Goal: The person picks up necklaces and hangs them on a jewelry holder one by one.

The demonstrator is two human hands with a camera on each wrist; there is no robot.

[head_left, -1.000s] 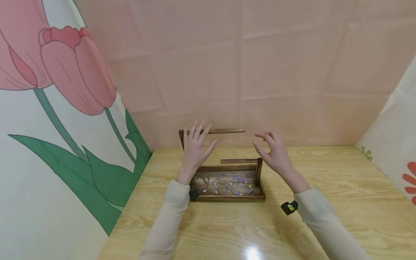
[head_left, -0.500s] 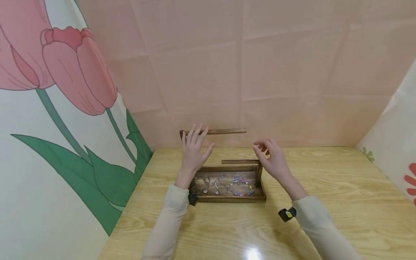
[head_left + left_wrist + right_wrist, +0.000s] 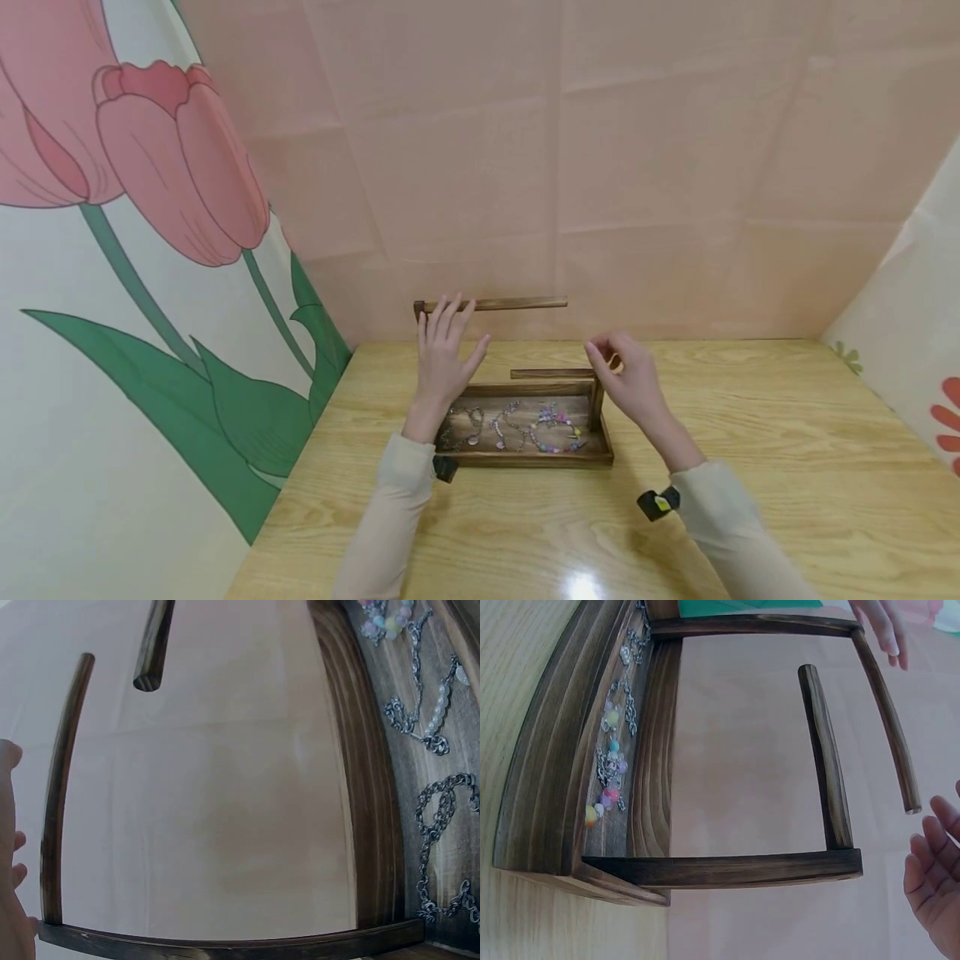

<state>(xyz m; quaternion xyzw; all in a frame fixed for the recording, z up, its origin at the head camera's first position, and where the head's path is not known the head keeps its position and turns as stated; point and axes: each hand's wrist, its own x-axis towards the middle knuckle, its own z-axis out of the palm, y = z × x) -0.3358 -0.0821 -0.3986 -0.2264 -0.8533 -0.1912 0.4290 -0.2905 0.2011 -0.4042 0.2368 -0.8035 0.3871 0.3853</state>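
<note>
One rack [image 3: 532,459] between both hands [image 3: 441,367] [image 3: 632,379]

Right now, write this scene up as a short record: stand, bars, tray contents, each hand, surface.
Stand: dark wood, with a tray
Upper bar: bare
Lower bar: bare
Tray contents: chain jewellery, multicoloured beaded bracelet
Left hand: fingers spread, overlapping the upper bar in the head view; contact unclear
Right hand: fingers curled, nothing visible in it
Surface: pale wood-grain table

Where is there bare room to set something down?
Bare table lies before the wooden tray, between the left sleeve and right sleeve, and rightward toward the flowered right wall. The tray is crowded with bracelets and chains, bars overhead.
</note>
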